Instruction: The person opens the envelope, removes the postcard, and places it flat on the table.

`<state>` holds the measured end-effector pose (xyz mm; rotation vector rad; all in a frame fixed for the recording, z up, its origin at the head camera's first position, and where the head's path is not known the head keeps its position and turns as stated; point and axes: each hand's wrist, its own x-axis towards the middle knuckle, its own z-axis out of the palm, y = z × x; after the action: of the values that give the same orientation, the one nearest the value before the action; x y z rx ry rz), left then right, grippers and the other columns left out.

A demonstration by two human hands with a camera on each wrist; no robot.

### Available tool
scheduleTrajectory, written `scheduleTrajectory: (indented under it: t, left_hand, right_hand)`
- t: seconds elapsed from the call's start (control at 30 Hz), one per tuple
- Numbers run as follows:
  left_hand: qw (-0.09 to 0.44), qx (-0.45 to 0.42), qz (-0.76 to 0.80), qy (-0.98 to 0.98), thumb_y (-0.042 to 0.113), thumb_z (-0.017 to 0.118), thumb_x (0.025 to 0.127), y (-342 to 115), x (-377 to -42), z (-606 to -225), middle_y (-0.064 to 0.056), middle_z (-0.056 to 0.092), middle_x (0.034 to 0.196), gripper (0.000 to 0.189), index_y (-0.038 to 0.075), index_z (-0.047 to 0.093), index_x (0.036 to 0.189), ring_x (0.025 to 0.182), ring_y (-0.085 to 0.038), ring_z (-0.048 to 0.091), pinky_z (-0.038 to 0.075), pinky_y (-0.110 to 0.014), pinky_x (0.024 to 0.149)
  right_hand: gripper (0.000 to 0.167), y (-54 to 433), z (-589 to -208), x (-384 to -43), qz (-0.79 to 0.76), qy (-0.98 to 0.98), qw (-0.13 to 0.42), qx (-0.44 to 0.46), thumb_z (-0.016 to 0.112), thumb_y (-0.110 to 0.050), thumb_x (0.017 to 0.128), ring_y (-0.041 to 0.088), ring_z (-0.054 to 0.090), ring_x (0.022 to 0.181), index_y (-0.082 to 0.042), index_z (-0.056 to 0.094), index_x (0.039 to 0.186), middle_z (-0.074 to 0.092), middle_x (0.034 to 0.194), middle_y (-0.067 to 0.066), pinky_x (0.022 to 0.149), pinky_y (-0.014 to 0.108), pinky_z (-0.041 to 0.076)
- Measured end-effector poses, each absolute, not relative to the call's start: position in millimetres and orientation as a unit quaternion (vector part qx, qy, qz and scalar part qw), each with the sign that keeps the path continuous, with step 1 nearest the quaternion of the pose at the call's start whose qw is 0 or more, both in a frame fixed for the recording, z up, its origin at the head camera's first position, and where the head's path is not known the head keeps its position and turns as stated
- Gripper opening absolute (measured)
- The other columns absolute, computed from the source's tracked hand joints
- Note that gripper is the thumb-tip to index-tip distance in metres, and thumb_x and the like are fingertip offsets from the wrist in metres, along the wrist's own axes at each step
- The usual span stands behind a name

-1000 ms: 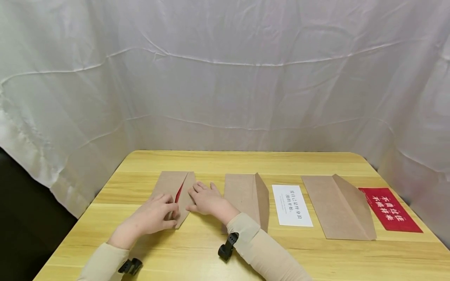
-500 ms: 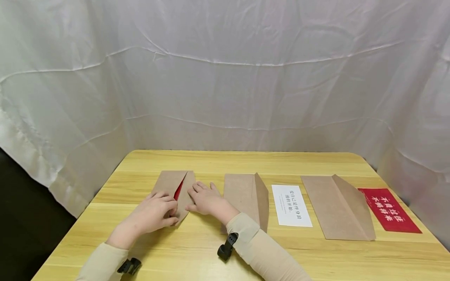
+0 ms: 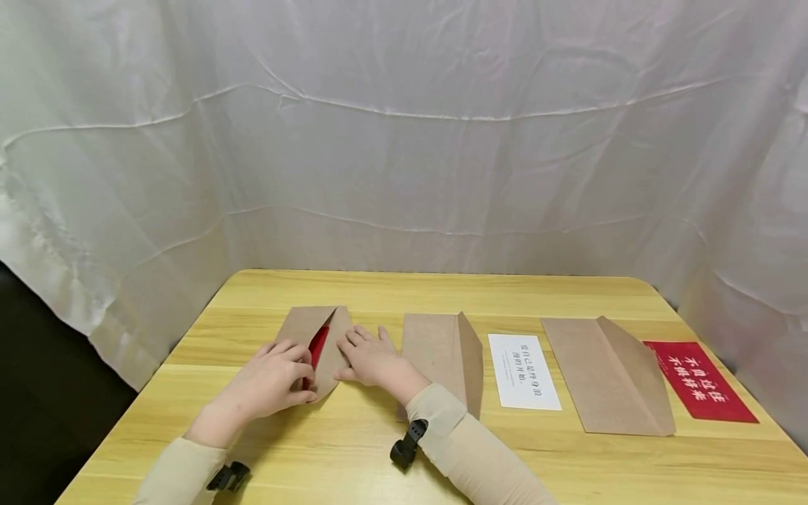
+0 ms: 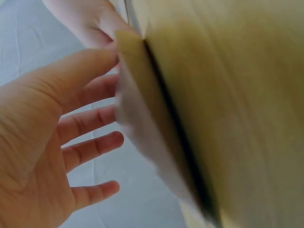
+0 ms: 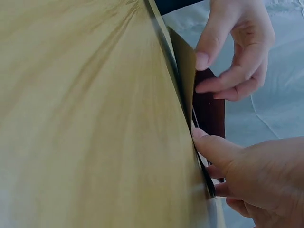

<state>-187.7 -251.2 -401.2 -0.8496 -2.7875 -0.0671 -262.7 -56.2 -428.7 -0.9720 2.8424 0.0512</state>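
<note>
A brown paper envelope (image 3: 306,320) lies at the left of the table, its opening spread apart with something red (image 3: 318,345) showing inside. My left hand (image 3: 268,379) pinches the envelope's near edge between thumb and index finger and lifts it a little. In the left wrist view its other fingers (image 4: 90,153) stretch out behind the paper. My right hand (image 3: 372,358) rests on the envelope's right-hand flap with fingers spread. Seen from the right wrist, its thumb touches the lower edge of the bent paper (image 5: 185,66). How deep the red piece sits is hidden.
Right of my hands lies a second brown envelope (image 3: 432,344), partly under my right forearm. Beyond it come a white printed card (image 3: 524,370), a third envelope (image 3: 606,379) with its flap raised, and a red printed card (image 3: 703,379). Pale curtains (image 3: 442,175) surround the table.
The left envelope's opening has widened and more red shows inside. My left hand has shifted slightly left, drawing the paper with it. My right hand stays in place.
</note>
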Motion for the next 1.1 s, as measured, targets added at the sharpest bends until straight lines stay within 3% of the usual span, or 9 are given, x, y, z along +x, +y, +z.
scheduleTrajectory:
  t: [0.17, 0.33, 0.73, 1.1]
  left_hand:
    - [0.089, -0.277, -0.025, -0.956, 0.050, 0.081, 0.069, -254.0, -183.6, -393.4, 0.012, 0.055, 0.098, 0.023, 0.032, 0.068, 0.074, 0.100, -0.015, 0.051, 0.046, -0.054, 0.088]
    - [0.089, -0.280, -0.019, -0.956, 0.048, 0.085, 0.064, -254.4, -182.7, -390.6, 0.011, 0.055, 0.099, 0.027, 0.030, 0.068, 0.074, 0.100, -0.016, 0.052, 0.047, -0.054, 0.089]
    - [0.089, -0.282, -0.020, -0.955, 0.048, 0.085, 0.063, -257.2, -185.5, -391.1, 0.011, 0.055, 0.098, 0.033, 0.030, 0.057, 0.066, 0.098, -0.015, 0.052, 0.048, -0.054, 0.086]
    - [0.071, -0.284, -0.032, -0.956, 0.047, 0.086, 0.063, -256.3, -185.1, -391.3, 0.011, 0.055, 0.096, 0.035, 0.030, 0.055, 0.065, 0.096, -0.014, 0.051, 0.049, -0.050, 0.083]
  right_hand:
    - [0.072, -55.2, -428.0, -264.3, 0.017, 0.939, 0.065, -0.336, 0.046, -0.064, 0.092, 0.017, 0.021, 0.151, -0.026, 0.033, 0.152, 0.029, 0.161, -0.003, 0.120, 0.055, 0.021]
    - [0.074, -54.0, -428.6, -268.2, 0.011, 0.933, 0.066, -0.354, 0.047, -0.064, 0.092, 0.017, 0.018, 0.152, -0.028, 0.028, 0.154, 0.027, 0.161, -0.003, 0.121, 0.053, 0.020]
    - [0.059, -59.1, -423.2, -266.4, 0.041, 0.888, 0.077, -0.452, 0.042, -0.047, 0.102, 0.015, 0.005, 0.153, -0.036, 0.019, 0.155, 0.015, 0.164, -0.006, 0.123, 0.051, 0.016]
    - [0.059, -61.0, -425.8, -264.9, 0.031, 0.886, 0.081, -0.456, 0.046, -0.047, 0.100, 0.019, 0.004, 0.154, -0.035, 0.027, 0.154, 0.017, 0.164, -0.005, 0.122, 0.053, 0.017]
